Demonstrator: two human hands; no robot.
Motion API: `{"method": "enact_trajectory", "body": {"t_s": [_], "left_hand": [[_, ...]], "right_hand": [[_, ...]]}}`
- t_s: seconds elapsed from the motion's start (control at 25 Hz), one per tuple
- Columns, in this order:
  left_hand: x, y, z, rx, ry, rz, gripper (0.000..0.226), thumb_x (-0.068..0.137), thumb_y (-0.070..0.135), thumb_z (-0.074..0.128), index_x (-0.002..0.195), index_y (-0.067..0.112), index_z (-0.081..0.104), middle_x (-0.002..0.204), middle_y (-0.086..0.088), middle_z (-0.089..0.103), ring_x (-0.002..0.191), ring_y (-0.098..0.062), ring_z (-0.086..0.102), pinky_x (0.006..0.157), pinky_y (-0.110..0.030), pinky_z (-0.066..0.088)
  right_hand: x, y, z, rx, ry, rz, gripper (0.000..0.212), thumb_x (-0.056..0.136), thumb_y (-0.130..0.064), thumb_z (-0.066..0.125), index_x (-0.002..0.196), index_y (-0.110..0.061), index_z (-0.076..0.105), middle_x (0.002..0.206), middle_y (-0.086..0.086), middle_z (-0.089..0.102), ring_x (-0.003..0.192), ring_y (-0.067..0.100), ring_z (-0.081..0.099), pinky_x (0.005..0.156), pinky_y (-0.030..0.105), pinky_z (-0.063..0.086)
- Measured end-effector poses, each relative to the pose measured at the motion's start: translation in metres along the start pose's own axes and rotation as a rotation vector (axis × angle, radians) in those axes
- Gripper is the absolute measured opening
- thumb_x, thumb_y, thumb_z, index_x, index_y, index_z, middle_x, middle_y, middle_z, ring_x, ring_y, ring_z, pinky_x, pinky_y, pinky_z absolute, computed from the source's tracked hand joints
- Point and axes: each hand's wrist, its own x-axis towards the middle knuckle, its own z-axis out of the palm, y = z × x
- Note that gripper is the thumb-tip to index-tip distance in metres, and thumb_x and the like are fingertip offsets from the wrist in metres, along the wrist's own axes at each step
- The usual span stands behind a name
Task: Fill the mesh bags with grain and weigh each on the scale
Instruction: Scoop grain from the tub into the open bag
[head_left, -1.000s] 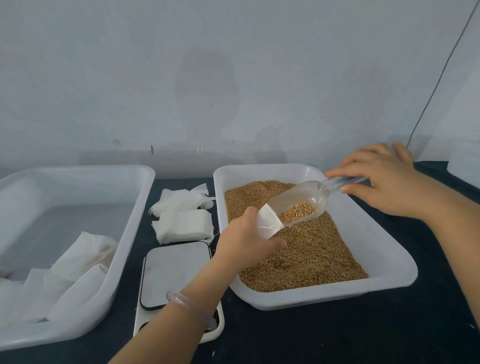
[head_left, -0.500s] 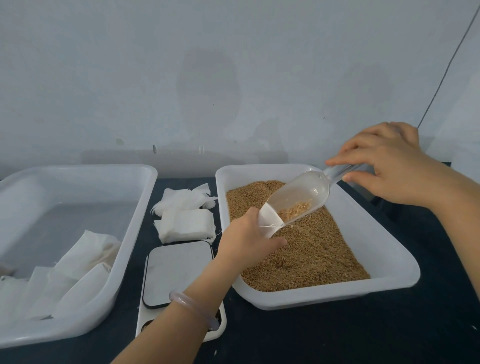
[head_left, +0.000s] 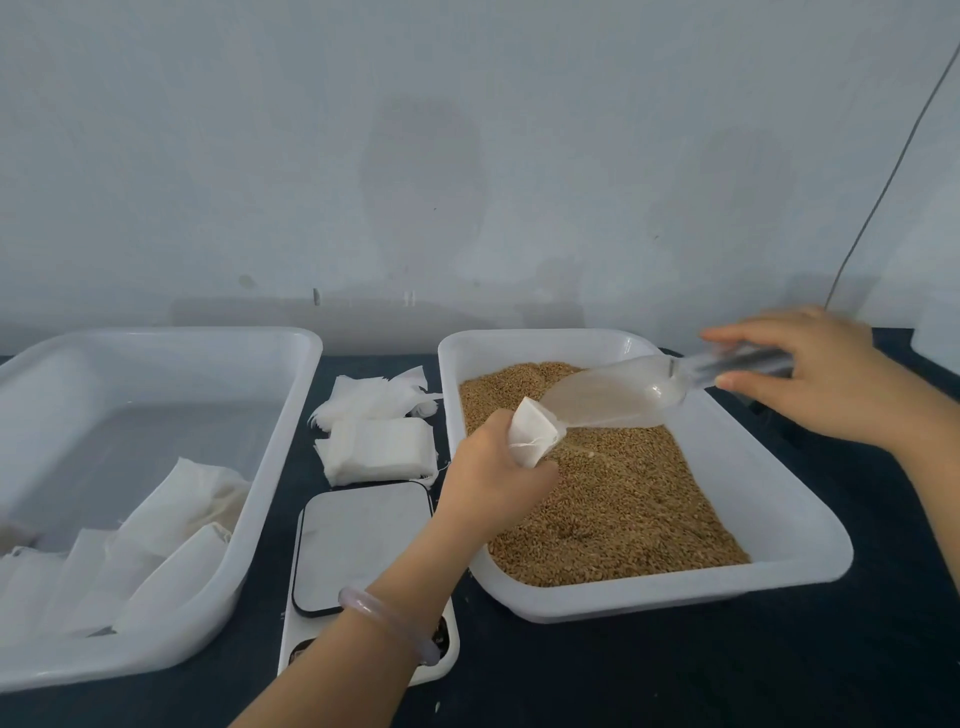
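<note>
My left hand (head_left: 493, 473) grips a small white mesh bag (head_left: 532, 434) over the left side of the grain tray (head_left: 779, 493), its mouth facing up and right. My right hand (head_left: 810, 379) holds the handle of a clear plastic scoop (head_left: 613, 392), tilted down so its lip meets the bag's mouth. The scoop looks empty and blurred. Brown grain (head_left: 623, 504) fills the tray. The white scale (head_left: 358, 545) sits on the dark table below my left wrist, its platform bare.
A stack of empty white mesh bags (head_left: 376, 449) lies behind the scale. A large white tub (head_left: 280, 467) on the left holds several white bags (head_left: 156, 551). A grey wall and a thin cable (head_left: 883, 197) stand behind.
The scoop tipped steeper and its grain ran out toward the bag; it now looks empty. My right hand moved right and slightly down with the handle. My left hand kept its hold.
</note>
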Motion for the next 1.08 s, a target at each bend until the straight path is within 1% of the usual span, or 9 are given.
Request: {"method": "enact_trajectory", "body": {"t_s": [0.12,0.24,0.36,0.56,0.68,0.76,0.88,0.96,1.08], "left_hand": [[0.000,-0.002,-0.002,-0.127,0.036,-0.019,0.022,0.074,0.022,0.067,0.091,0.021,0.052,0.079,-0.003,0.060,0.061,-0.015,0.055,0.054,-0.031,0.048],[0.000,-0.002,-0.002,-0.163,0.042,-0.006,0.025,0.074,0.022,0.067,0.095,0.019,0.054,0.082,-0.006,0.062,0.065,-0.017,0.057,0.058,-0.035,0.050],[0.000,-0.003,-0.002,-0.150,0.051,0.001,0.024,0.074,0.022,0.067,0.094,0.020,0.054,0.080,-0.003,0.060,0.065,-0.017,0.056,0.057,-0.034,0.049],[-0.002,-0.002,-0.002,-0.129,0.062,0.018,0.023,0.075,0.023,0.067,0.094,0.018,0.054,0.082,-0.004,0.061,0.070,-0.020,0.058,0.059,-0.035,0.050],[-0.002,0.000,-0.002,-0.121,0.060,0.017,0.026,0.075,0.024,0.068,0.096,0.017,0.054,0.084,-0.006,0.062,0.077,-0.027,0.062,0.065,-0.043,0.053],[-0.003,0.002,-0.002,-0.138,0.062,0.019,0.029,0.075,0.025,0.071,0.097,0.017,0.054,0.085,-0.007,0.062,0.081,-0.028,0.062,0.068,-0.044,0.053],[-0.005,0.004,-0.004,-0.213,0.052,0.011,0.036,0.072,0.031,0.074,0.098,0.021,0.053,0.087,-0.007,0.062,0.081,-0.025,0.063,0.074,-0.045,0.054],[-0.007,0.006,-0.006,-0.241,0.039,0.014,0.040,0.067,0.036,0.072,0.099,0.022,0.051,0.085,-0.004,0.060,0.074,-0.020,0.060,0.073,-0.046,0.054],[-0.007,0.005,-0.005,-0.197,0.032,0.031,0.036,0.071,0.036,0.073,0.098,0.026,0.051,0.081,0.003,0.060,0.071,-0.015,0.058,0.068,-0.042,0.054]], "right_hand": [[-0.018,0.020,0.020,-0.023,-0.109,0.148,0.031,0.086,-0.033,0.064,0.114,-0.044,0.056,0.119,-0.012,0.059,0.120,0.017,0.042,0.107,0.045,0.022],[-0.028,0.019,0.049,-0.162,-0.258,0.103,0.027,0.088,-0.040,0.059,0.108,-0.054,0.049,0.116,-0.026,0.051,0.120,0.010,0.034,0.102,0.034,0.013],[-0.028,0.005,0.074,-0.140,-0.330,-0.008,0.027,0.085,-0.046,0.059,0.108,-0.057,0.049,0.103,-0.038,0.040,0.111,0.001,0.029,0.093,0.027,0.010],[-0.028,-0.016,0.103,-0.069,-0.307,-0.095,0.032,0.084,-0.046,0.060,0.114,-0.054,0.052,0.105,-0.038,0.042,0.107,-0.003,0.027,0.092,0.029,0.010],[-0.035,-0.010,0.103,0.085,-0.355,-0.024,0.028,0.084,-0.042,0.062,0.103,-0.057,0.051,0.104,-0.038,0.048,0.109,-0.001,0.034,0.095,0.030,0.014],[-0.041,-0.005,0.102,0.214,-0.373,0.029,0.029,0.084,-0.038,0.064,0.101,-0.057,0.050,0.106,-0.035,0.052,0.111,-0.001,0.040,0.102,0.034,0.024],[-0.049,0.004,0.096,0.395,-0.303,0.116,0.032,0.085,-0.027,0.065,0.102,-0.051,0.054,0.108,-0.029,0.058,0.108,-0.006,0.049,0.097,0.029,0.037],[-0.052,0.011,0.085,0.440,-0.266,0.172,0.031,0.085,-0.024,0.065,0.102,-0.048,0.056,0.108,-0.027,0.058,0.108,-0.005,0.050,0.091,0.024,0.036],[-0.047,0.022,0.061,0.436,-0.191,0.226,0.032,0.085,-0.019,0.065,0.101,-0.046,0.058,0.108,-0.025,0.059,0.105,-0.006,0.049,0.091,0.026,0.033]]}}
